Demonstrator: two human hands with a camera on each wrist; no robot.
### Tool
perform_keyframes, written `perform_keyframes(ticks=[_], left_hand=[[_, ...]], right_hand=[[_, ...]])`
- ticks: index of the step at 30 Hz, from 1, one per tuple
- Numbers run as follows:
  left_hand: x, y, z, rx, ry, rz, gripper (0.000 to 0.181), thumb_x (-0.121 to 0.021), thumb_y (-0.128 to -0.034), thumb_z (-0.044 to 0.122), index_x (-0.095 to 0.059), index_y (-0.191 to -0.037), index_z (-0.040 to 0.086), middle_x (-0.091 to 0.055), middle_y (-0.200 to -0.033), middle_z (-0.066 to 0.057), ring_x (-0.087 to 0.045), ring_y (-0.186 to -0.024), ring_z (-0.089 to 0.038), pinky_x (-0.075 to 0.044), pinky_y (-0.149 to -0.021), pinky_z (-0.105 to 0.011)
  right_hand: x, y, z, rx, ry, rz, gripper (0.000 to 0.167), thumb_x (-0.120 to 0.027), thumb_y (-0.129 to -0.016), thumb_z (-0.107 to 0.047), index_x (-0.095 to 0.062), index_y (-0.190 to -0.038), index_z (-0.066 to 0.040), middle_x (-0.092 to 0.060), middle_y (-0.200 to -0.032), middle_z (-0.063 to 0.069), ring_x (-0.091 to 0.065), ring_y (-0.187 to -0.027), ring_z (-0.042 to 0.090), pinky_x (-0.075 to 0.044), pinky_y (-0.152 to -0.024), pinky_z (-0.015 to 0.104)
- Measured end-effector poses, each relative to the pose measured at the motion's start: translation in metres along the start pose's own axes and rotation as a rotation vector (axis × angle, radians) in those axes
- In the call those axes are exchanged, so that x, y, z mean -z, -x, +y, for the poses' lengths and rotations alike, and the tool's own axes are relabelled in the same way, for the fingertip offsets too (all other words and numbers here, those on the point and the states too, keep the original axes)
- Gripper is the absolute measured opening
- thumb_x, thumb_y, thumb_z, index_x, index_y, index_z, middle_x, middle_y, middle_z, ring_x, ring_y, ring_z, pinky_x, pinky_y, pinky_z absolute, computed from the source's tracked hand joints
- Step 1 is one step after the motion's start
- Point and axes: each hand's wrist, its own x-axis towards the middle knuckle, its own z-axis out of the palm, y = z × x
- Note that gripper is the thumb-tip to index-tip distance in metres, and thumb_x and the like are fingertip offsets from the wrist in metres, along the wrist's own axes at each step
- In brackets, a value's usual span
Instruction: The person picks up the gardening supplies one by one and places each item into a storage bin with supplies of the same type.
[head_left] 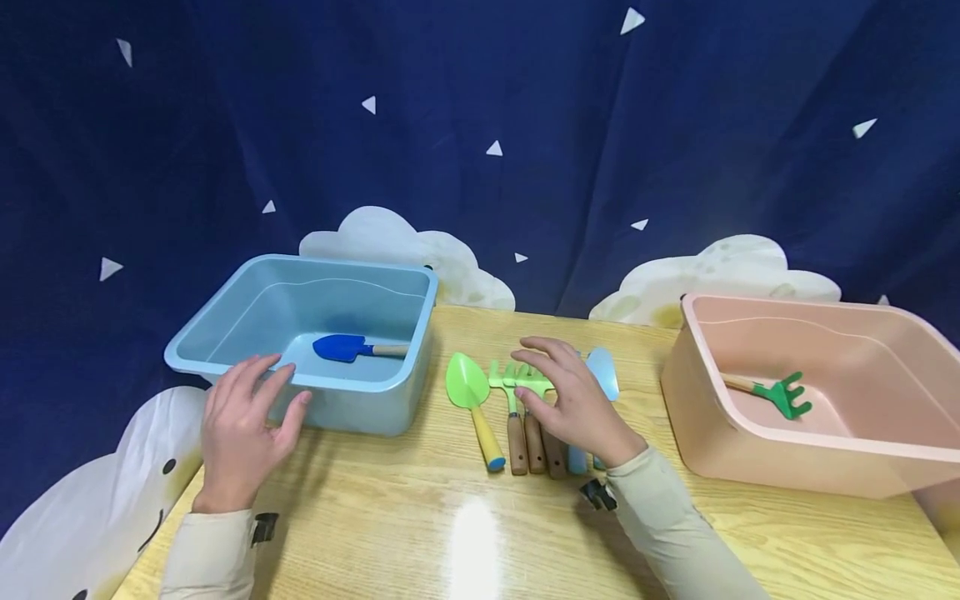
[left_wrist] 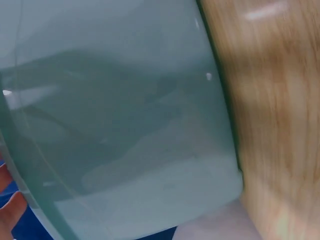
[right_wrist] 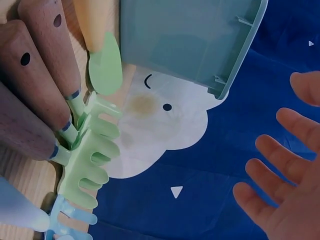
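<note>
My left hand [head_left: 243, 421] is at the near-left rim of a light blue bin [head_left: 382, 408], fingers spread; whether the fingertips touch the rim I cannot tell. Inside that bin lies a dark blue toy trowel [head_left: 341, 347] with a wooden handle. Over a row of garden tools my right hand [head_left: 573, 400] hovers, fingers apart and holding nothing. Beneath and beside it are several light green rakes [right_wrist: 82, 170] with brown wooden handles. Left of them lies a green trowel [head_left: 467, 383] with a yellow handle. A light blue tool [head_left: 602, 372] is partly hidden by the hand.
A pink bin [head_left: 795, 467] stands on the right side of the wooden table [head_left: 375, 517], holding a green rake [head_left: 785, 396] with a wooden handle. Behind the table hangs a dark blue curtain [head_left: 450, 50] with white triangles and clouds.
</note>
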Motion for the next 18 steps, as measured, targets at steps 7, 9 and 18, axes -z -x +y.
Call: perform_keyframes(ticks=[7, 9, 18], left_hand=[[-0.007, 0.001, -0.005, 0.017, -0.018, 0.046, 0.052, -0.058, -0.0933, 0.048, -0.074, -0.101, -0.001, -0.073, -0.098, -0.021, -0.064, -0.101, -0.045, -0.042, -0.094, -0.061], [-0.009, 0.002, -0.005, 0.025, -0.024, 0.04, 0.053, -0.057, -0.0934, 0.048, -0.074, -0.101, -0.001, -0.073, -0.097, -0.021, -0.063, -0.102, -0.045, -0.041, -0.095, -0.061], [-0.013, 0.007, -0.004, 0.078, -0.052, 0.054, 0.057, -0.059, -0.0911, 0.054, -0.073, -0.102, 0.0, -0.07, -0.099, -0.02, -0.058, -0.106, -0.045, -0.035, -0.097, -0.064]], right_hand=[[-0.001, 0.004, 0.002, -0.018, -0.015, -0.02, 0.045, -0.07, -0.091, -0.02, -0.06, -0.134, -0.01, -0.055, -0.141, 0.013, -0.05, -0.132, 0.03, -0.042, -0.106, 0.052], [-0.001, 0.005, 0.002, -0.027, -0.013, -0.027, 0.046, -0.07, -0.091, -0.02, -0.059, -0.135, -0.01, -0.055, -0.141, 0.012, -0.05, -0.132, 0.029, -0.042, -0.107, 0.052], [0.0, 0.008, 0.003, -0.042, -0.003, -0.044, 0.047, -0.069, -0.092, -0.023, -0.058, -0.136, -0.011, -0.054, -0.142, 0.012, -0.05, -0.133, 0.029, -0.042, -0.107, 0.052]])
